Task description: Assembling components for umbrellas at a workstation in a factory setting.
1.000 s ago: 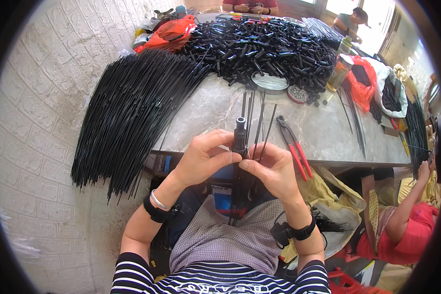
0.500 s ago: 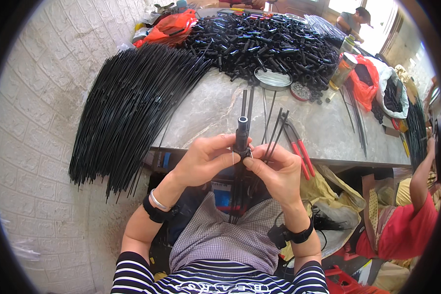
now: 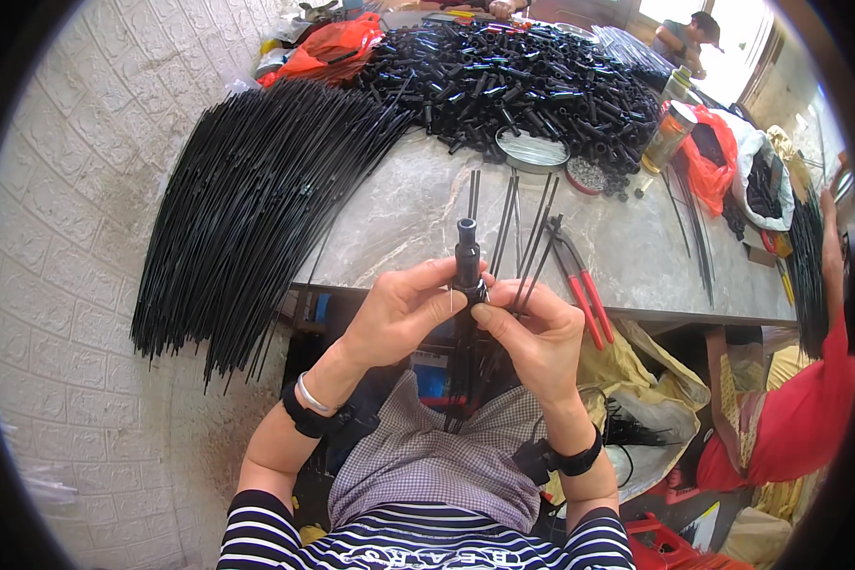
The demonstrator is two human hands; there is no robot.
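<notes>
Above my lap, just past the table's near edge, a black tubular fitting (image 3: 466,249) stands upright with its round open end facing up. My left hand (image 3: 399,309) pinches it from the left between thumb and fingers. On the other side, my right hand (image 3: 539,332) has thumb and forefinger closed at its lower part. A short bit of thin, pale wire shows beside the left thumb. Several thin black rods (image 3: 507,223) fan up around the fitting, some passing by the right fingers; others hang down toward my lap. How they join is hidden by my fingers.
A thick bundle of black rods (image 3: 247,209) overhangs the table's left side. Behind lies a heap of black fittings (image 3: 532,85). Red-handled pliers (image 3: 587,302), a round tin of pale pins (image 3: 532,152) and a red dish (image 3: 586,175) are right of centre. A person in red (image 3: 788,437) sits at right.
The rods beyond my hands have spread apart, with more showing between the fitting and the pliers. The fitting tips slightly left; both hands keep their grip. The person in red has shifted.
</notes>
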